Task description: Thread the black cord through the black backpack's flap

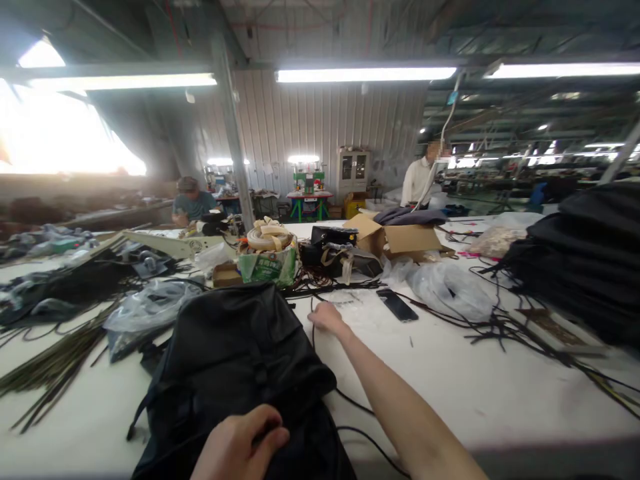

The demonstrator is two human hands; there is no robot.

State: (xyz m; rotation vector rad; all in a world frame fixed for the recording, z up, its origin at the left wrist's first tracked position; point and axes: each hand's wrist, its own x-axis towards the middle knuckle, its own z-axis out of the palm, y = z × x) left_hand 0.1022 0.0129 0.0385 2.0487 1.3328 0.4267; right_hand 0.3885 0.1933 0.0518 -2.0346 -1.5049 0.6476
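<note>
A black backpack [235, 347] lies on the white table in front of me. My left hand [245, 440] is over its lower part, fingers curled and thumb drawn in toward them; whatever they hold, if anything, is hidden. To the right of the bag, my right hand [327, 317] is stretched forward, its fingers closed around a thin black cord [313, 339]. The cord runs down beside the bag, and more black cord [367, 437] loops over the table under and near my right forearm.
A phone [397, 305] lies right of my right hand. Behind are a green box of tape rolls [267, 263] and an open carton [413, 240]. Plastic bags [450, 290], cord bundles [55, 363] and stacked black bags [585, 260] flank me. Two people are farther back.
</note>
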